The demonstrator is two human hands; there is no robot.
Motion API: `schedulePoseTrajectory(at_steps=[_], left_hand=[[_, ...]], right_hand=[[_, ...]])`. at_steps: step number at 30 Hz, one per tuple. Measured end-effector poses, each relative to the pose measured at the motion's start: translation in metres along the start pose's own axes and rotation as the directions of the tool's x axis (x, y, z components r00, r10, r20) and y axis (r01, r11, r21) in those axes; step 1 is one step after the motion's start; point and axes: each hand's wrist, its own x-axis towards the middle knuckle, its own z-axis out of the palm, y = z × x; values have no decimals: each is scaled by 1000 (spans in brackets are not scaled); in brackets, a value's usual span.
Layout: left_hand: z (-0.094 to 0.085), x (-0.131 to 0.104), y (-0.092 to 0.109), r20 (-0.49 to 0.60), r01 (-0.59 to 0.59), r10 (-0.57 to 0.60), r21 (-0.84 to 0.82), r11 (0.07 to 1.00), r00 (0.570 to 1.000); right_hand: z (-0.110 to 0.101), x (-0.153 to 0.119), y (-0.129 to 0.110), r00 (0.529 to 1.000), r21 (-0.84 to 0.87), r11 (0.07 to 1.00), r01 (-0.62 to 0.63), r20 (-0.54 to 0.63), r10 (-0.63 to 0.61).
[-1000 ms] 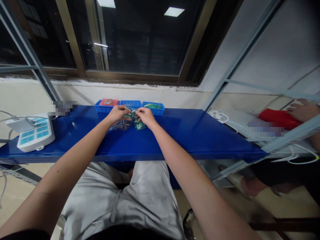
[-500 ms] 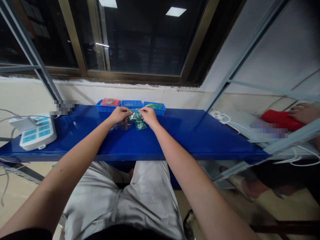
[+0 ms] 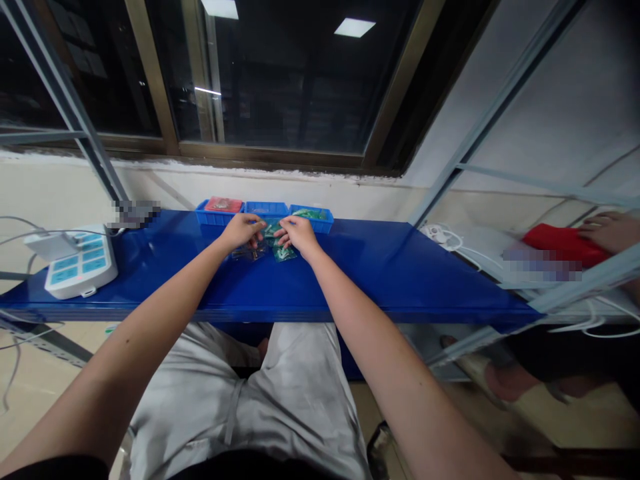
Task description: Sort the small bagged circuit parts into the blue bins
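My left hand (image 3: 243, 232) and my right hand (image 3: 299, 235) are close together over the blue table, fingertips pinched on opposite sides of a small green plastic bag (image 3: 271, 229). The bag's contents are too small to make out. Just below my right hand, another green bag (image 3: 284, 253) with pale pieces inside lies on the table. Under my left hand is a clear bag (image 3: 249, 253) of small metallic-looking parts, partly hidden by the fingers.
Three blue bins stand at the back: the left bin (image 3: 214, 219) holds a red packet (image 3: 225, 205), the right bin (image 3: 326, 225) green bags. A white power strip (image 3: 83, 267) lies left. Metal posts flank the table; another person's hand (image 3: 607, 230) rests on red material at right.
The green bag between my hands sits lower and shows less, and my right fingers have spread a little. The whole view has shifted slightly to the right.
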Motion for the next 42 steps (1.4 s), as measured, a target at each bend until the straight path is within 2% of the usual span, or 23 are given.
schedulePoseTrajectory(at_steps=[4,7,11,15,20,27,32,35,37,40,42], left_hand=[[2,-4,8,-23,12,-14,-84,996,1000],[3,-4,11,-40,-28,22,-138,990,999],[2,-1,7,-71,-82,71,-168,982,995],[3,5,-3,-113,-83,60,-209,974,992],[4,11,-12,-138,-119,92,-204,972,986],[3,12,-14,-158,-158,133,-159,974,978],[4,11,-12,-143,-110,88,-153,982,986],[5,10,-10,-135,-66,49,-123,990,990],[5,10,-11,-145,-66,55,-75,995,988],[5,12,-14,-157,-83,87,28,996,984],[4,13,-17,-151,-100,116,108,989,982]], right_hand=[[-1,1,-1,999,59,998,11,-33,-9],[-2,3,2,994,21,995,93,-54,-91],[-2,8,9,976,-51,976,211,-42,-213],[-2,10,15,960,-112,954,277,-6,-279],[-1,10,16,960,-134,950,281,28,-280],[0,8,14,963,-139,953,271,27,-270],[0,9,14,971,-86,967,238,18,-238],[-5,15,15,976,-72,975,209,-51,-213],[-13,20,16,966,-59,979,194,-165,-201],[-31,29,18,914,13,989,149,-383,-133],[-43,33,20,878,90,991,101,-476,-46]])
